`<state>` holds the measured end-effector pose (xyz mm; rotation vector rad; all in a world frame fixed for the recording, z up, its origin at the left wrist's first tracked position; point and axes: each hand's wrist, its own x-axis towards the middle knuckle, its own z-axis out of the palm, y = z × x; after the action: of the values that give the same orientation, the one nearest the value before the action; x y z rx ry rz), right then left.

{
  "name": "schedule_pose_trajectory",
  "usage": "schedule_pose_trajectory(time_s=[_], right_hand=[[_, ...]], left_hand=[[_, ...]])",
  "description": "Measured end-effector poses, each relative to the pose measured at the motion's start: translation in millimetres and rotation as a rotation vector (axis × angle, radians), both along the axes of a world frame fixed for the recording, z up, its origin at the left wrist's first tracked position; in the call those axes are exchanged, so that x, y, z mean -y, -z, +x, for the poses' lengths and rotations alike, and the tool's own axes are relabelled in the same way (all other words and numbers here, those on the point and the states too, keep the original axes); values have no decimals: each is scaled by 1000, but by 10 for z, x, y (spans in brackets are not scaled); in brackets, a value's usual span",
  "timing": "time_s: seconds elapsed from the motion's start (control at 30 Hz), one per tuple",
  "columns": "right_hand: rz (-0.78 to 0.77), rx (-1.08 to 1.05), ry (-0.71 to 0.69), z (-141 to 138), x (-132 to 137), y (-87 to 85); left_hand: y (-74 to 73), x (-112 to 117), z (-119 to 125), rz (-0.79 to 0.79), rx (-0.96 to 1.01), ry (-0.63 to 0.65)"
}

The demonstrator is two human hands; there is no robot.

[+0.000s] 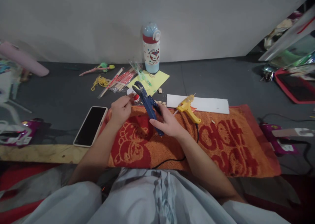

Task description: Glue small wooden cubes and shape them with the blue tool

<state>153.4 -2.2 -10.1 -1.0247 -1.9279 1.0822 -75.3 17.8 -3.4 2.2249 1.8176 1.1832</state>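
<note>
My right hand [167, 122] is closed around the handles of blue cutting pliers [146, 100], whose jaws point up and to the left. My left hand [121, 109] pinches a thin stick, too small to name surely, and holds it at the pliers' jaws. Both hands hover over an orange and red towel [221, 142]. A yellow glue gun [188, 108] lies on the towel just right of my right hand, its black cord running toward me.
A black phone [90, 125] lies left of the towel. A white sheet [204, 104] and small wooden pieces [161, 102] sit behind it. Farther back stand a cartoon water bottle [151, 50], yellow paper [157, 79], packets of red sticks [121, 80] and a yellow chain [99, 82].
</note>
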Motion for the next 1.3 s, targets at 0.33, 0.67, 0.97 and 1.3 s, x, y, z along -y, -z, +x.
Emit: schedule_pose_trajectory(time_s=[0.33,0.67,0.97,1.3], right_hand=[[9,-45,-89,22,-3,-6],[72,21,-31,51,-22,-41],[64,-3,-146,79,-30,-22],[43,25,-38,92,-52,-6]], left_hand=[[71,-81,-109,48,163,76],[56,0,131,-63,414,21],[-143,-61,-137,-71,228,163],[-34,-34,19,-88,236,6]])
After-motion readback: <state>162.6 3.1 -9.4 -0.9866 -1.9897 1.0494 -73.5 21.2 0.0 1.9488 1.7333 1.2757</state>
